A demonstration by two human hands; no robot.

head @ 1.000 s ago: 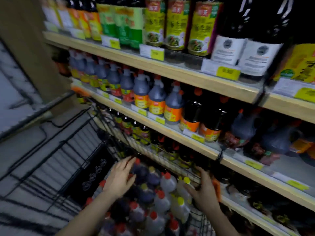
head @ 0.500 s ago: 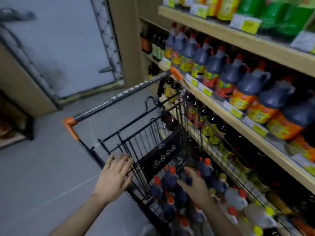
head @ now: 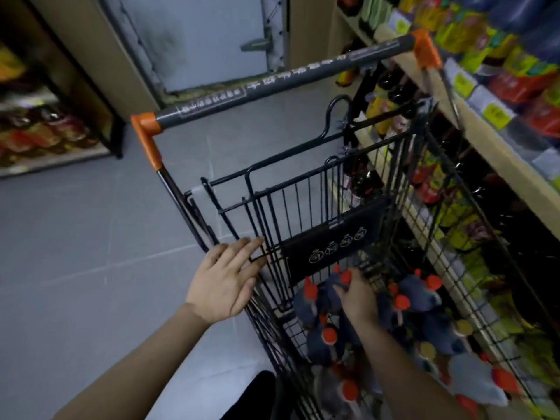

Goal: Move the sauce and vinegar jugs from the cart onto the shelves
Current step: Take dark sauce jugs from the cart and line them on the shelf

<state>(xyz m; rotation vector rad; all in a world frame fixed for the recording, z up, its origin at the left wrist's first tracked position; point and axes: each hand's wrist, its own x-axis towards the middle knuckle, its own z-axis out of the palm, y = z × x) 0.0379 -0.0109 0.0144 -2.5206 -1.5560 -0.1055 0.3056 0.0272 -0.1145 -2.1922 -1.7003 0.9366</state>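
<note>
A black wire cart (head: 306, 207) with a grey, orange-capped handle (head: 272, 83) stands beside the shelves (head: 485, 137) on the right. Its basket holds several dark jugs with red caps (head: 418, 295) and pale ones with yellow or red caps (head: 472, 377). My right hand (head: 357, 295) is down in the basket, fingers curled over the neck of a dark red-capped jug (head: 336, 283). My left hand (head: 224, 280) rests flat, fingers straight, against the cart's left rim, holding nothing.
The shelves on the right are packed with dark bottles and colourful labels behind yellow price tags (head: 494, 113). A grey door (head: 197, 37) lies ahead, another stocked shelf (head: 45, 131) at far left. Grey floor (head: 91, 253) lies left of the cart.
The view swung left and down from the shelves to the cart. My left hand moved from the jugs to the cart's left rim. My right hand reached deeper and closed on a dark jug.
</note>
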